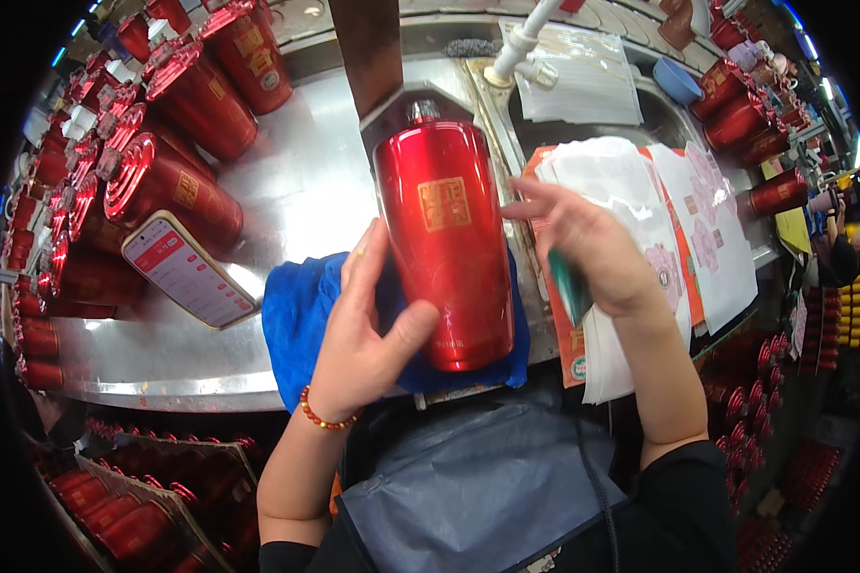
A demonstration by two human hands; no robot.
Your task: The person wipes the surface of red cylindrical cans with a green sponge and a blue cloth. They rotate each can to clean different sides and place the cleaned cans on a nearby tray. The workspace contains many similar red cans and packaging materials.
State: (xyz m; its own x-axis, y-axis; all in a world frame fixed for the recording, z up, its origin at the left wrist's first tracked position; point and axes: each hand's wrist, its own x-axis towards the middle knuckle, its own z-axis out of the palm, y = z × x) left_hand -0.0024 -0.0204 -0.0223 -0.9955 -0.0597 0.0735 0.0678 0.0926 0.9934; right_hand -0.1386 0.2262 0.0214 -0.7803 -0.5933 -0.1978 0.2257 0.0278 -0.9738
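A glossy red bottle with a gold square emblem lies tilted on a blue cloth, its silvery neck pointing away from me. My left hand grips its left side, thumb over the front near the base and fingers along the edge. Beside the bottle's right side is my right hand, apart from it, with forefinger and thumb stretched toward it. A smooth green hand tool, blurred and partly hidden, is held in the curled fingers of that hand; its exact kind cannot be made out.
Several similar red bottles crowd the metal worktop at left, with a phone leaning against them. Sticker sheets lie at right beside a sink with a white pipe and blue bowl. A brown post rises behind the bottle.
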